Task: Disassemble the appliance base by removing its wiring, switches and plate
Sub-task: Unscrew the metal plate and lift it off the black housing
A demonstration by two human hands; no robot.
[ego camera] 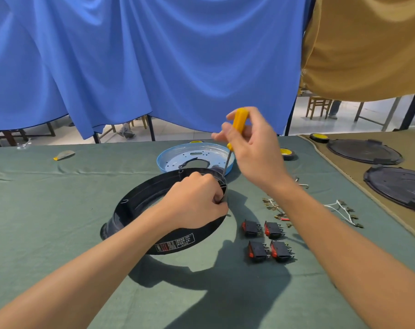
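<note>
1. Appliance base point(189, 241): a black ring-shaped shell on the green cloth point(59, 210). It is tilted, with its near edge and printed label facing the camera.
2. Left hand point(197, 200): reaches across the opening of the ring. Its fingers are curled tightly round the far right rim of the base and grip it. The base lies beneath and around this hand.
3. Right hand point(251, 143): held above and just right of the left hand, with the fingers closed round the yellow handle of a screwdriver point(240, 119).
4. Screwdriver shaft point(227, 162): slants down from the handle to the upper rim of the base, just beyond the left fingers. Whether the tip touches the rim cannot be told.
5. Blue plate point(175, 157): a round metal pan with a central cut-out and small holes. It lies flat just behind the base, apart from both hands.
6. Four switches point(273, 230): black rocker bodies with red faces, set in two rows on the cloth to the right of the base, under the right forearm.
7. Wiring point(275, 207): short leads with brass terminals lie loose beyond the switches. A white set point(341, 210) lies further right.
8. Black tape roll point(287, 154) near the plate; two dark discs point(363, 151) on a tan cloth at far right.
</note>
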